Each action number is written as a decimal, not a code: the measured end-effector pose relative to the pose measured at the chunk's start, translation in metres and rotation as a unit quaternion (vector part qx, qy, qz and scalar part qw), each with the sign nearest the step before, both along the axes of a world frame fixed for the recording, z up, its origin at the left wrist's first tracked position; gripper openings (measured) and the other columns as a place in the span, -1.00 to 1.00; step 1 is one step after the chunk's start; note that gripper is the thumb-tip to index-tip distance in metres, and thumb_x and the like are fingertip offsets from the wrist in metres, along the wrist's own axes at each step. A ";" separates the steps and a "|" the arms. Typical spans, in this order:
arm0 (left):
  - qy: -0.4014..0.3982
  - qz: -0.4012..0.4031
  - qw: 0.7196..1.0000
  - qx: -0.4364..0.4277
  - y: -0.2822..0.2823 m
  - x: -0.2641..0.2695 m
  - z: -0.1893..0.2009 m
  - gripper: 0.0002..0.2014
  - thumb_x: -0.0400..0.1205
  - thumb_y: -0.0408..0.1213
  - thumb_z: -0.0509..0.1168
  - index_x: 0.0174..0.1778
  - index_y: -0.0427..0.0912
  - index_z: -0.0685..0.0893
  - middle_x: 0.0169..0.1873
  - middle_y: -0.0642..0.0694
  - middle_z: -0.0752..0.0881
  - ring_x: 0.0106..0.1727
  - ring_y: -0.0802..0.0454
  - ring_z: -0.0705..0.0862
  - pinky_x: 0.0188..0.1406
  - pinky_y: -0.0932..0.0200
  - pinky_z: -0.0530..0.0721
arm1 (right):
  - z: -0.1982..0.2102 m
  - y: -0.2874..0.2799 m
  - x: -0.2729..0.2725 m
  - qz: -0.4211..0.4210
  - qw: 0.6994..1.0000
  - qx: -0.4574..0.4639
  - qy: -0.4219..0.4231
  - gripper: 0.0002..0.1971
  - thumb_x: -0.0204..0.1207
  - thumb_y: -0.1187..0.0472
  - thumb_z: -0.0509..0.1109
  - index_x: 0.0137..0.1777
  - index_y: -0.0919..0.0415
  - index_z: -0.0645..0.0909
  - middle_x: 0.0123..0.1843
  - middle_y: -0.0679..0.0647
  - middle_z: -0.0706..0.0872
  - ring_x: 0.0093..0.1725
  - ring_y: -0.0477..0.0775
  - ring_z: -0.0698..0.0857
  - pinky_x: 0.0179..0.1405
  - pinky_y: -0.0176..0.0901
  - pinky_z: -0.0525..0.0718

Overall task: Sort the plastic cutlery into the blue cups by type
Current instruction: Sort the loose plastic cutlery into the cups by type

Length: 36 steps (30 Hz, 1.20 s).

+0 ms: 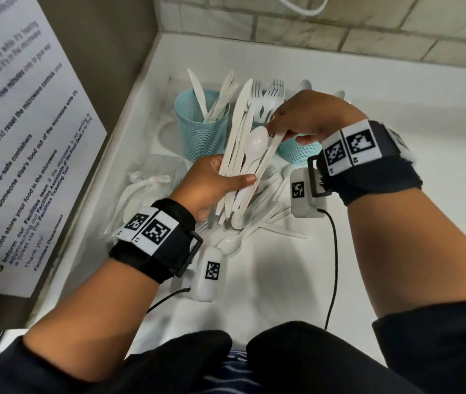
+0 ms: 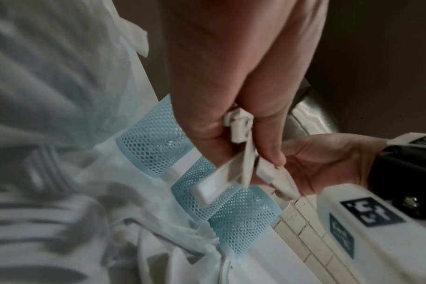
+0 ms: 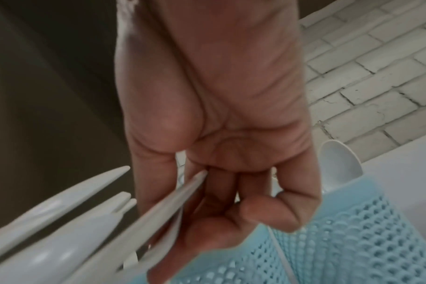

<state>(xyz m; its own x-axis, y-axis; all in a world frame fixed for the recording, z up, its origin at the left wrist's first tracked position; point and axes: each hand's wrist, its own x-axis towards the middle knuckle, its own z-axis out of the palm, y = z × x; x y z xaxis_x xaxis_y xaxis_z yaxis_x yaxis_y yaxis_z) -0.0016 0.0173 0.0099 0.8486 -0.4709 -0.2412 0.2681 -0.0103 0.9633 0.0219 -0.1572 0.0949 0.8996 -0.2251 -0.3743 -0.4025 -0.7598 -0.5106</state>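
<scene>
While your arms reach over the white counter (image 1: 368, 81), the notice (image 1: 21, 143) on the left wall is the biggest thing beside you. Three blue cups stand in a row at the back: the left cup (image 1: 202, 129) holds knives, the middle cup (image 2: 202, 190) forks, and the right cup (image 1: 297, 150) at least one spoon (its bowl shows in the right wrist view). A clear bag (image 1: 146, 183) lies left of a loose pile (image 1: 260, 220) of spoons and other cutlery on the counter. Your left hand (image 1: 212, 186) is curled round a bundle (image 1: 240, 155) of knives with a spoon among them, thumb pressed across the handles. Your right hand (image 1: 311, 115) pinches a single piece (image 1: 271, 149) at the right edge of that bundle, just in front of the cups.
</scene>
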 end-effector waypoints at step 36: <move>0.067 0.006 0.995 -0.080 -0.006 0.015 0.003 -0.78 0.46 -0.63 0.35 -0.02 -0.33 0.71 -0.33 -0.05 0.81 -0.30 0.08 0.79 -0.24 0.28 0.75 | -0.012 0.000 0.003 0.041 0.965 -0.052 -0.255 -0.49 0.38 -0.32 0.36 -0.12 0.15 0.79 -0.15 0.06 0.77 0.16 0.14 0.61 0.18 0.03 0.57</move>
